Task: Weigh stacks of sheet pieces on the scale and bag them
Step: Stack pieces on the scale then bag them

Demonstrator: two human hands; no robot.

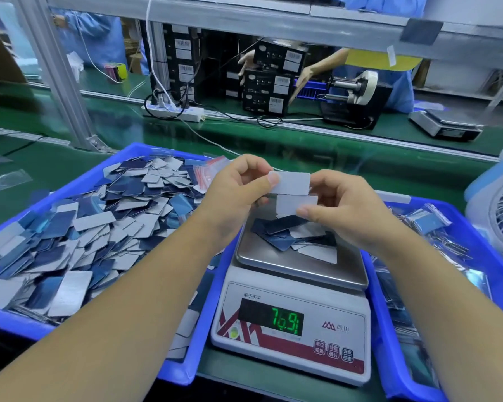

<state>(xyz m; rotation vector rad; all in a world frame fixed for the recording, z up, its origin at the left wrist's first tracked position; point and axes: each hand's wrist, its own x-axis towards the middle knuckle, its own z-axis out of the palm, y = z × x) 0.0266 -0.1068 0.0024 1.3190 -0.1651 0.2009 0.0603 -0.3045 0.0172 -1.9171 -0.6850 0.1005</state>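
A white digital scale stands in front of me, its green display lit. On its steel pan lies a loose heap of blue and grey sheet pieces. Above the pan my left hand pinches the left end of a small stack of grey sheet pieces. My right hand pinches a lower grey piece at its right end. The two pieces are slightly offset, one above the other.
A blue bin at left is heaped with several loose sheet pieces and some clear zip bags. Another blue bin at right holds bagged pieces. A fan stands far right. Across the green belt a person handles black boxes.
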